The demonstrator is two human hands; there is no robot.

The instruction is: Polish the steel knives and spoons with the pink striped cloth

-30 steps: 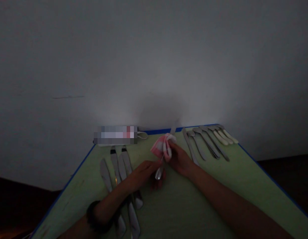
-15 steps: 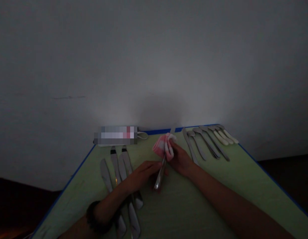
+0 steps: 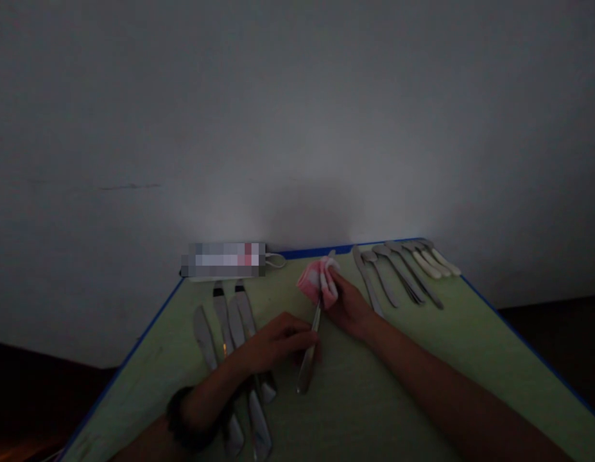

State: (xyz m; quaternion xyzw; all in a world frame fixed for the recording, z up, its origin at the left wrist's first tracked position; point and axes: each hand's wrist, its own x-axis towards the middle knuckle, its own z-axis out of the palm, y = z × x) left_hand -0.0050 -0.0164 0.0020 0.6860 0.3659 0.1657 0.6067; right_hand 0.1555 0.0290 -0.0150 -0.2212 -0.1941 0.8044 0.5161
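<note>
My left hand (image 3: 290,340) is closed around the metal handle of a table knife (image 3: 305,372), its thumb lying across the top. The knife's far tip shows just beyond a folded pink and white cloth (image 3: 310,282). My right hand (image 3: 349,305) is closed on that cloth, which wraps the blade and hides most of it. Under and beside my left forearm lie several table knives (image 3: 205,337), blades pointing away from me. The forearm covers part of their length.
Right of my right hand lie another knife (image 3: 367,276), several metal spoons (image 3: 384,282) and some white-handled cutlery (image 3: 429,264). A blurred-out white packet (image 3: 224,260) with a loop (image 3: 276,260) sits at the back left. The green tabletop (image 3: 355,398) has blue edging and meets a wall (image 3: 297,128).
The knife has slid toward me through the cloth, its handle end now lower. My left thumb has come down over the handle. My right hand has barely moved.
</note>
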